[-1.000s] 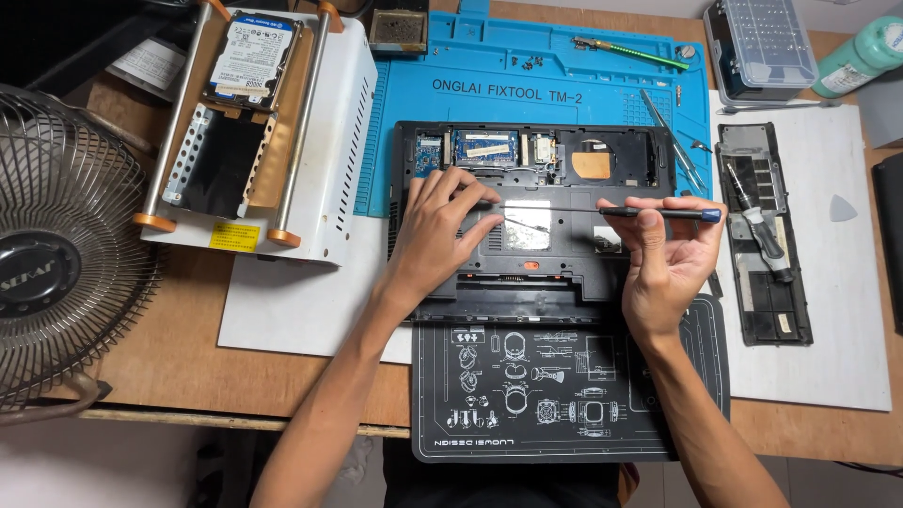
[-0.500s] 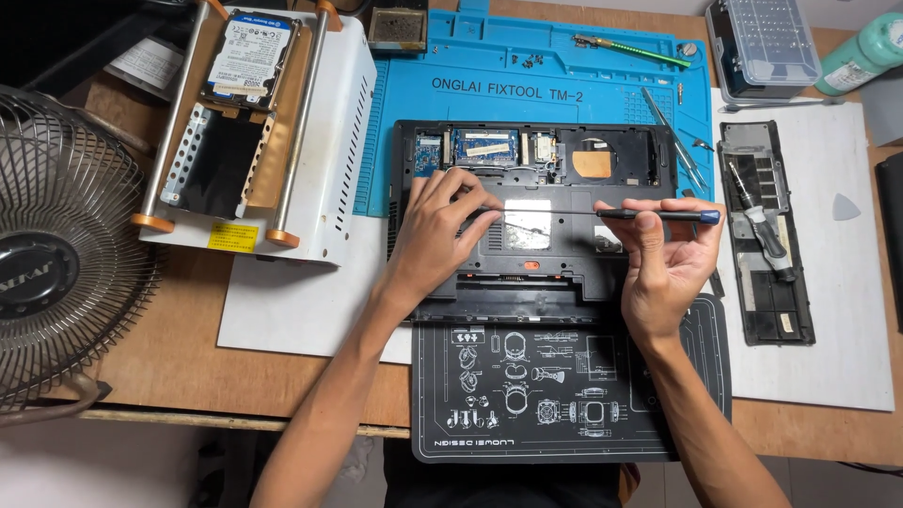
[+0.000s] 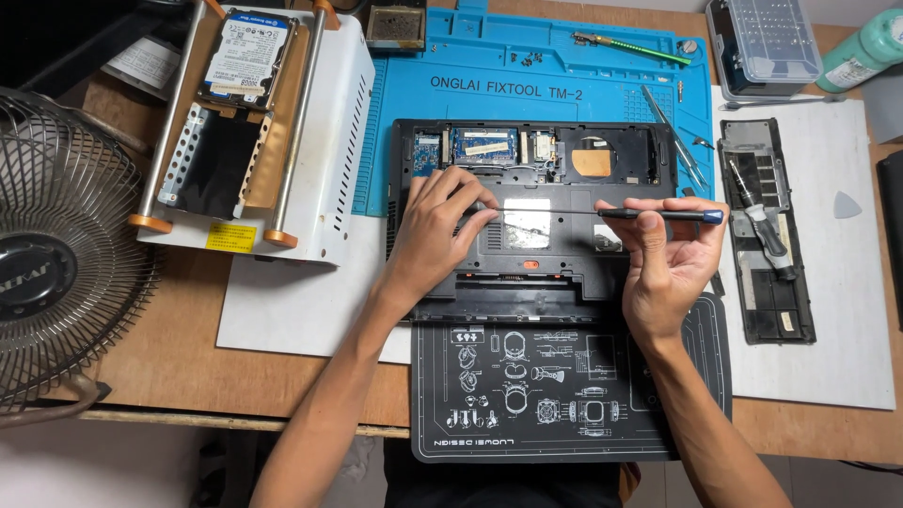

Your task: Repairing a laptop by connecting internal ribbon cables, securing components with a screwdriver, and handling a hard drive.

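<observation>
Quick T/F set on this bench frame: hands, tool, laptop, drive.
1. The right hand holds a thin blue-capped screwdriver level over the opened black laptop base. True.
2. The left hand rests on the blue silicone work mat. False: it rests on the laptop base.
3. The silver hard drive lies inside the laptop. False: it lies on the white metal box at upper left.
4. A wire-grille fan stands at the left edge. True.
</observation>
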